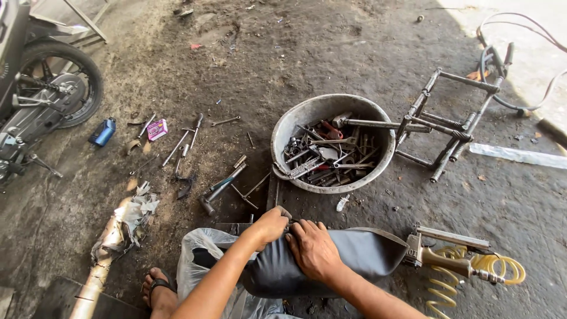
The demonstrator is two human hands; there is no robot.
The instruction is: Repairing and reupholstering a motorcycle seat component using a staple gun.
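Observation:
A dark grey motorcycle seat (360,254) lies across my lap, its cover stretched over the edge. My left hand (269,225) grips the cover's edge at the seat's far rim, fingers curled tight. My right hand (313,248) presses flat on top of the seat beside it, fingertips at the same edge. A pneumatic staple gun (440,257) with a yellow coiled hose (472,269) lies on the ground just right of the seat, untouched.
A metal basin (283,133) full of wrenches sits ahead. Loose tools (221,188) lie scattered to its left. A metal frame (446,127) is at right, a motorcycle wheel (59,82) far left, an exhaust pipe (100,260) near my sandalled foot (158,290).

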